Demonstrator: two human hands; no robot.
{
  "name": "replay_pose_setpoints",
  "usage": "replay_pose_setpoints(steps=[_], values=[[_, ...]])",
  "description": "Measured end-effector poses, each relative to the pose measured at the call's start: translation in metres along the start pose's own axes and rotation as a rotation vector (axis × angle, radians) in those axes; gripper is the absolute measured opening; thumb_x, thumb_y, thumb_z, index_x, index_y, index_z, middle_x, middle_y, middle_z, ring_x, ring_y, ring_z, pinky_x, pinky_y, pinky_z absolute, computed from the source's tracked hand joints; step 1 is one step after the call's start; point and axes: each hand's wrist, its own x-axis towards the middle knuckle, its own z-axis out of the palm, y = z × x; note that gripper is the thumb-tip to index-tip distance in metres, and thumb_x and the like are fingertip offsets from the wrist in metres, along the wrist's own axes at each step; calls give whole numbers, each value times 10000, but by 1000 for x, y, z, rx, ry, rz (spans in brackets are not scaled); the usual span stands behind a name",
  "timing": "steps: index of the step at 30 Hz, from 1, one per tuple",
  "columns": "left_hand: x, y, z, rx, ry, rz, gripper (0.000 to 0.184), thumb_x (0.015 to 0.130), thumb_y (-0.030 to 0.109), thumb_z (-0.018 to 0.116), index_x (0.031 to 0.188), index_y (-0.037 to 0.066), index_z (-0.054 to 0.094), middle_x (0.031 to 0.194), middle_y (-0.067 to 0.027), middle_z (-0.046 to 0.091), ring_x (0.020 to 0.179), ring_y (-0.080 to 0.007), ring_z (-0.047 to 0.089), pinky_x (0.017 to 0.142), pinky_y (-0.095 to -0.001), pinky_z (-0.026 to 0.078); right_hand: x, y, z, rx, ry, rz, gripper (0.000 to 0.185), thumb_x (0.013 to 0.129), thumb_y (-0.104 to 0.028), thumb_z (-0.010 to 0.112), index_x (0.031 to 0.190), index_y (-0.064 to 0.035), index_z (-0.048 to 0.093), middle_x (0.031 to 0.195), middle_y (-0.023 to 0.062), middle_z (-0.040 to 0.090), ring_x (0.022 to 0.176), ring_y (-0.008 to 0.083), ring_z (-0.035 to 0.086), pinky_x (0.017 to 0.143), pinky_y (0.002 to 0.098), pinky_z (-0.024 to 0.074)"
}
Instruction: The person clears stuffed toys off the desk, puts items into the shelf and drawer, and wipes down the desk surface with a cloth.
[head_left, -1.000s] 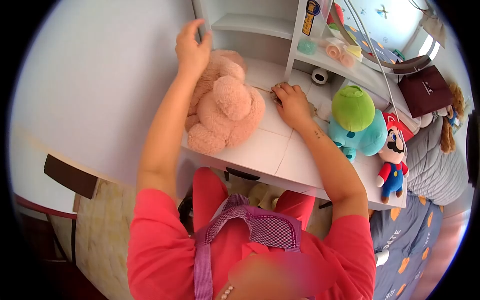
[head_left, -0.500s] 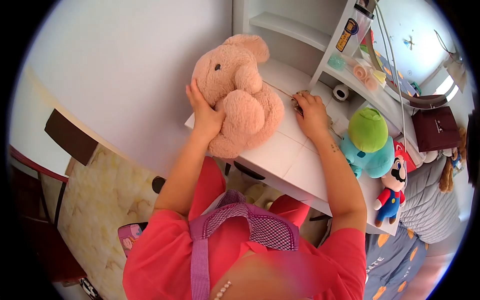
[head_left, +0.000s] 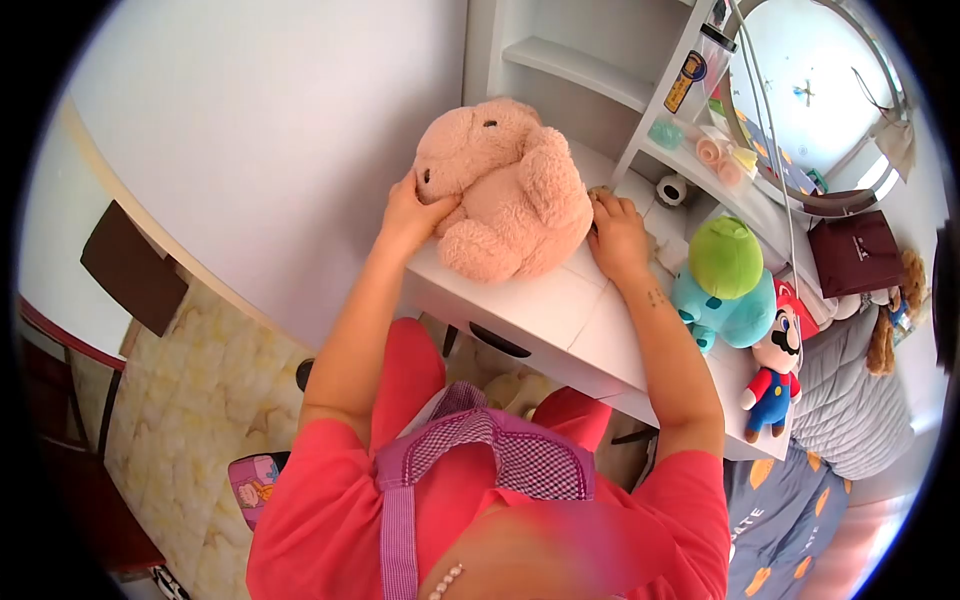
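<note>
Turned since the earlier frame: peach plush toy [head_left: 515, 195], then in profile with one eye showing, now faces more toward the person, both dark eyes in view and head tipped to the left. Left hand [head_left: 412, 218] stays with it, at the side of the head. Right hand [head_left: 622, 238] keeps to much the same patch of table [head_left: 600, 325].

Toy's position: at the table's left end, near the wall [head_left: 270, 150], below the shelf unit [head_left: 578, 72]. Whether its full weight rests on the tabletop, cannot tell.

Left fingers: grasping the toy, thumb across the near side. Right fingers: bent down over a brownish item [head_left: 599, 191], mostly covered; whether they grip it or merely press, cannot tell.

Right of that hand: teal toy with green top [head_left: 735, 312], red-capped doll [head_left: 772, 392] beside it.

Step in hand, by judgement: turning and settling the plush one-handed. Next move seems to call for steadying its soft, lopsided body before the left fingers let go.
</note>
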Motion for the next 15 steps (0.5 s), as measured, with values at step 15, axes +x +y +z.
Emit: replay_pose_setpoints(steps=[15], values=[[21, -1, 13, -289, 142, -40, 296, 683, 17, 602, 964, 15, 510, 893, -101, 566, 788, -202, 591, 659, -324, 514, -11, -24, -10, 91, -352, -112, 539, 881, -367, 526, 1329, -74, 472, 1432, 189, 372, 1340, 420, 281, 1093, 478, 268]])
